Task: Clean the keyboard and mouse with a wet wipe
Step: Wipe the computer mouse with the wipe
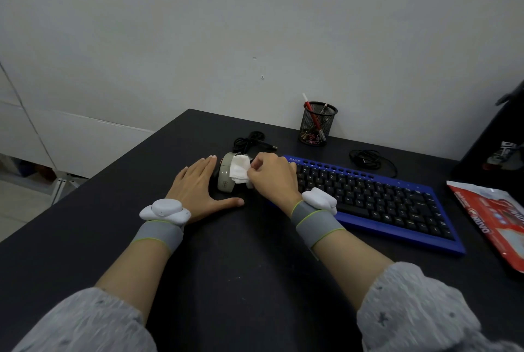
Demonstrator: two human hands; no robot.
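On counter (255, 280), mouse (226, 171): L hand (198, 188) flat beside it, grip released, steadying.
R hand (272, 174): grip pinching wet wipe (239, 171) onto mouse top.

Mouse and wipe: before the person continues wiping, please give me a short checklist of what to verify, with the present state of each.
1. Wet wipe held in right hand: ok, pinched in the fingers.
2. Wipe touching the mouse: ok, it lies on the mouse top.
3. Mouse steadied: cannot tell; left hand lies flat on the desk beside it, contact unclear.
4. Mouse cable away from the wiping: ok, coiled behind.
5. Keyboard cleaned: cannot tell.
6. Wipe pack nearby: ok, right of keyboard.
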